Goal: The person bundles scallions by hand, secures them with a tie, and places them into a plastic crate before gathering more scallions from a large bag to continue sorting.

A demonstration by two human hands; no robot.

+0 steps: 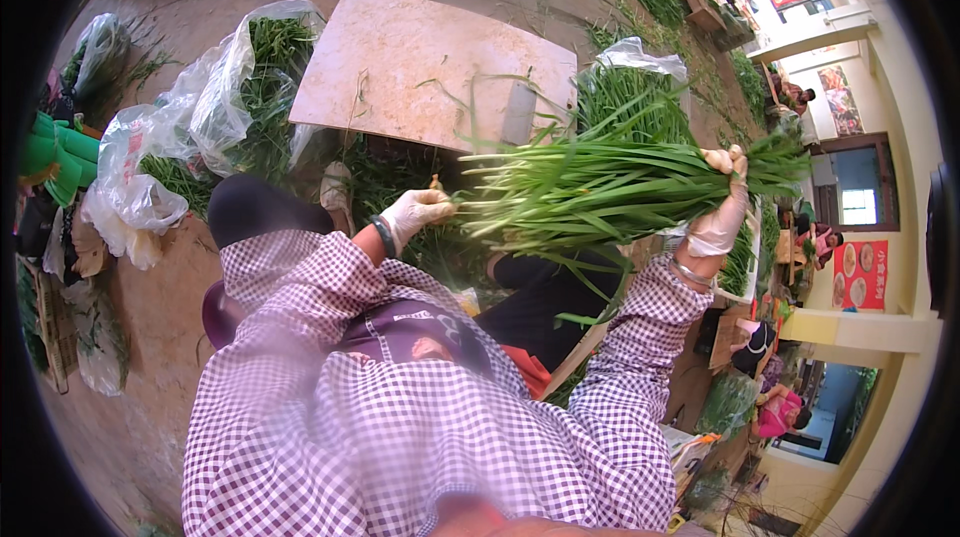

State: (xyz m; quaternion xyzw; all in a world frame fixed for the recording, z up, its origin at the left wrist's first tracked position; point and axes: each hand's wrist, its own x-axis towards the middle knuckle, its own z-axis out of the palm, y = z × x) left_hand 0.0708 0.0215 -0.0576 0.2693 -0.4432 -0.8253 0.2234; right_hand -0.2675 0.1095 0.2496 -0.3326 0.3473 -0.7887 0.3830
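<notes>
Brown, dusty floor (150,307) surrounds a low pinkish board (420,62), its near edge facing the worker; other people sit or stoop among greens at far right, beside a pale-walled building. Clear plastic bags of greens, one of them a white-tinted bag (135,142), lie left of the board.

Subject: a long bunch of garlic chives (600,187), by its flat leaves. Position: held up crosswise before the worker, partly over the board's near right corner, pale stalk ends pointing left. More chives (635,102) lie just beyond it.

Right hand (728,172), gloved: closed round the bunch near its leafy end. Left hand (418,215), gloved: fingers bent together beside the stalk ends; cannot tell whether they pinch anything.

Judged step: picking over the stalk ends. Next move probably calls for a firm right grip, with the left fingertips drawing off single scraps without bruising sound stalks.
</notes>
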